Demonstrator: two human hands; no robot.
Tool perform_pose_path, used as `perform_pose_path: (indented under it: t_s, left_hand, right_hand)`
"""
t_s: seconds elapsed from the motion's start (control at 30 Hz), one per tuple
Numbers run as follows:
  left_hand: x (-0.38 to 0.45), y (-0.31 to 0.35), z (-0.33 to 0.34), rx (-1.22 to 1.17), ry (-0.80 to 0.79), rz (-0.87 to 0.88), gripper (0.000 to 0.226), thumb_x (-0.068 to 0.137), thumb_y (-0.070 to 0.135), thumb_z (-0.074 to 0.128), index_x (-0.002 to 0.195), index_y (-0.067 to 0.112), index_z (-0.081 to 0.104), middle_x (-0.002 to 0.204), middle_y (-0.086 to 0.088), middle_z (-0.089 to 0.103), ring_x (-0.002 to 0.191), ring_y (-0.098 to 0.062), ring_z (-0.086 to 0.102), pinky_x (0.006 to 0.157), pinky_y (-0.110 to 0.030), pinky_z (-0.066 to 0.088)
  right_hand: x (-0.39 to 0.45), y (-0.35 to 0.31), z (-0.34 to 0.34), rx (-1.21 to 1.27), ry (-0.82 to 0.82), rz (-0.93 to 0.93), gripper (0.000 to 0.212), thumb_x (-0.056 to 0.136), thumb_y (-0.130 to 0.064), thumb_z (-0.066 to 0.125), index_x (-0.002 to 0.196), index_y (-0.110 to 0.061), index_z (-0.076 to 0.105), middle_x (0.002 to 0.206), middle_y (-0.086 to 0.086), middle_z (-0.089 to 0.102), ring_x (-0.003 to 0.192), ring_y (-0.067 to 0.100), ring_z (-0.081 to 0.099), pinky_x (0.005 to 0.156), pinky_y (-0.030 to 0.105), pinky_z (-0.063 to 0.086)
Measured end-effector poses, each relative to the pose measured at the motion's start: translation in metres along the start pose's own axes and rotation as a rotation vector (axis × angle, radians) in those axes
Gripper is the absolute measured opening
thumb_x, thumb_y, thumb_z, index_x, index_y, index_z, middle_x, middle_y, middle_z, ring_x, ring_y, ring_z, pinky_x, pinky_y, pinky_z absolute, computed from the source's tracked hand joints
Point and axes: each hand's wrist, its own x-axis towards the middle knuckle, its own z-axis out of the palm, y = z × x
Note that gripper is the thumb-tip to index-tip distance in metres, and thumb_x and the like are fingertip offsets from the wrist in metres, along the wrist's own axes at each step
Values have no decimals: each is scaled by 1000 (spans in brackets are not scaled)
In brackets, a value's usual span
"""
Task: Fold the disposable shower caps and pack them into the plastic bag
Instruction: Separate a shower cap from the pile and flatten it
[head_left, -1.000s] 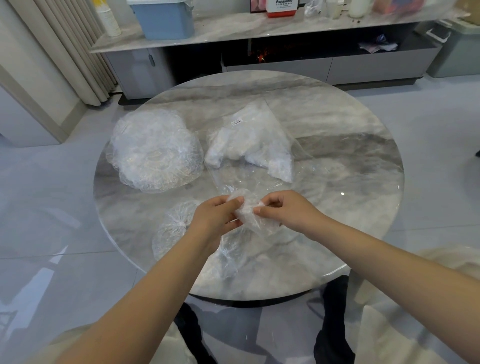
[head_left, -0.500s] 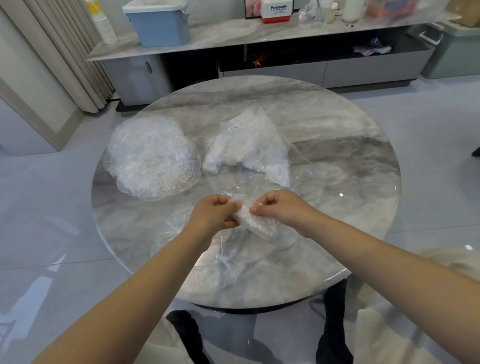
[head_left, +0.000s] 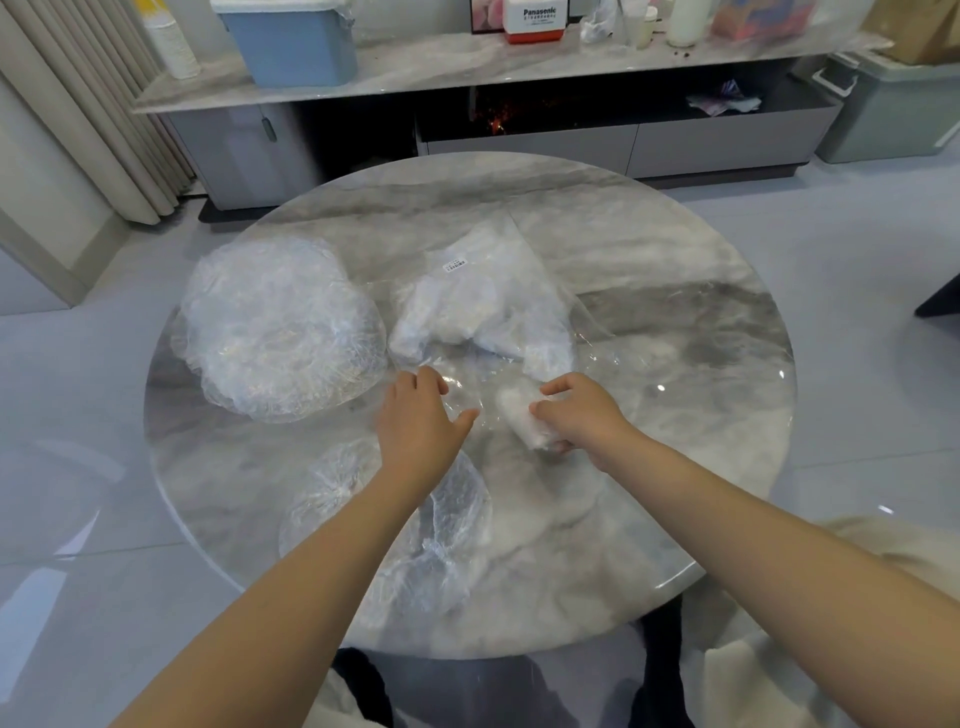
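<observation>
Right hand (head_left: 576, 415) grips folded cap (head_left: 524, 418), fingers curled round it, just above table (head_left: 675, 322) near centre. Left hand (head_left: 421, 415) loose, fingers spread, holds nothing, reaching at plastic bag (head_left: 488, 306) mouth, 12 o'clock of the hands. Bag already holds folded caps. Risks: clear film mouth is hard to find, so the cap may land outside; slack grip lets the fold spring open. Unfolded cap pile (head_left: 280, 327) at 10 o'clock, flat cap (head_left: 447, 525) at 6 under left forearm, may get dragged.
</observation>
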Motion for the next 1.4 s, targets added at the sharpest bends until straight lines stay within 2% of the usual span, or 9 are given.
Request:
perform_pose_path:
  t_s: [0.2,0.4,0.5,0.57,0.63,0.87,1.0,1.17,1.4]
  left_hand:
    - [9,-1,4,-36,12,-25,31,84,39,66,104,19,54,110,0,53,102,-18,50,77,-25,35]
    - [8,-6,6,67,27,53,26,86,33,64,104,16,57,111,-1,51,101,-21,50,82,-29,36]
    - [9,-7,6,-28,75,57,13,91,24,59,95,12,59,104,-4,54,92,-22,53,78,-31,40]
    - [10,-6,6,-99,95,55,11,91,21,59,93,10,59,103,-5,54,88,-22,53,73,-29,40]
    - [10,-5,6,-133,109,60,11,91,19,59,94,8,60,104,-5,54,87,-21,54,70,-26,37]
    - [3,-7,9,-164,62,111,9,94,14,55,93,5,56,103,-4,53,76,-19,51,62,-29,40]
    - [3,-11,12,-184,16,122,7,95,11,51,91,6,52,99,-2,51,74,-18,48,60,-32,42]
    - [2,-14,15,-185,-79,162,8,95,6,47,87,7,47,91,-2,49,73,-22,47,62,-35,42]
    - [4,-16,12,-169,-165,174,11,95,5,44,84,8,45,87,-5,51,73,-23,46,64,-34,39]
  right_hand:
    - [17,5,13,-30,44,-103,12,90,-16,58,86,-23,49,84,3,50,40,18,50,41,26,40]
    - [30,10,24,99,26,-72,10,92,-16,56,89,-22,63,86,1,56,31,10,48,47,26,41]
    - [34,11,32,219,-21,-49,16,94,-13,55,102,-20,66,106,5,59,44,9,56,51,24,47]
    - [36,13,36,253,23,-113,29,94,-8,52,120,-17,61,123,6,54,76,12,65,59,15,49]
    - [39,15,37,114,120,-231,44,94,-8,51,138,-17,46,139,4,43,112,15,54,82,13,42]
    - [64,27,34,-412,359,-427,66,95,-14,49,151,-14,15,155,3,21,139,25,22,114,37,18]
    - [78,30,32,-640,429,-314,67,97,-26,44,152,-15,6,160,0,8,146,23,4,115,39,4]
    - [99,16,40,-506,277,-378,65,99,-18,40,152,-12,4,160,6,0,146,26,4,117,35,6]
    - [130,-3,54,-558,305,-470,61,97,-22,45,150,-7,18,158,10,13,144,28,16,116,36,11]
